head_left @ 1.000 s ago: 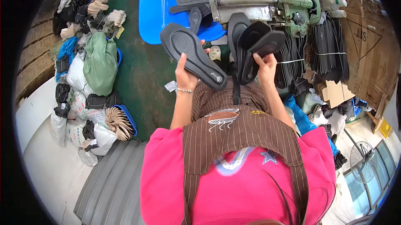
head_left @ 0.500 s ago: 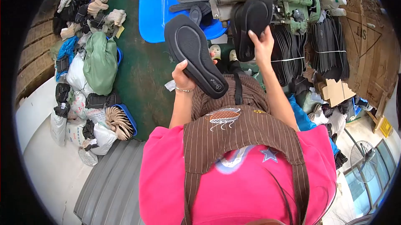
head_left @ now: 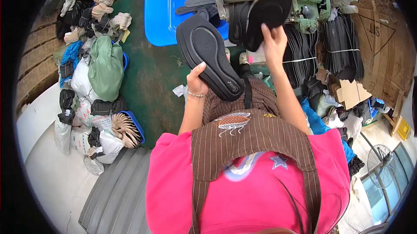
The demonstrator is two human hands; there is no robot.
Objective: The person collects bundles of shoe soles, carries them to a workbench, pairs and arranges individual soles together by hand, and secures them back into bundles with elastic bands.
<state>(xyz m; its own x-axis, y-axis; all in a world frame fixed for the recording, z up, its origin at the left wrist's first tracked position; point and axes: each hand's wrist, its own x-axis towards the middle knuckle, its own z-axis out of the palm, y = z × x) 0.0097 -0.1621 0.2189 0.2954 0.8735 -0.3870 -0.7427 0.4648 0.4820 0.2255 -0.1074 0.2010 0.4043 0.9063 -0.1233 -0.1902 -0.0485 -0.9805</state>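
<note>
My left hand (head_left: 197,81) is closed on a small stack of black insoles (head_left: 210,54), thumb on top and the heel ends tilted down toward my lap. White lettering shows at the near end of the top one. My right hand (head_left: 274,48) pinches another black insole (head_left: 270,12), smeared by motion, in front of the green machine (head_left: 310,6) with its metal rollers. Just left of that insole, a further dark insole (head_left: 237,23) hangs at the machine's roller.
A blue basin (head_left: 158,17) with dark insoles in it stands ahead. Strapped bundles of black insoles (head_left: 299,56) lie on the right beside cardboard (head_left: 378,38). Bags (head_left: 104,67) and bundled pieces crowd the left. A fan (head_left: 380,164) stands at lower right.
The insole in my right hand has moved slightly up and right, apart from the one at the roller. In my left hand the insoles now show as a thicker stack, shifted slightly right.
</note>
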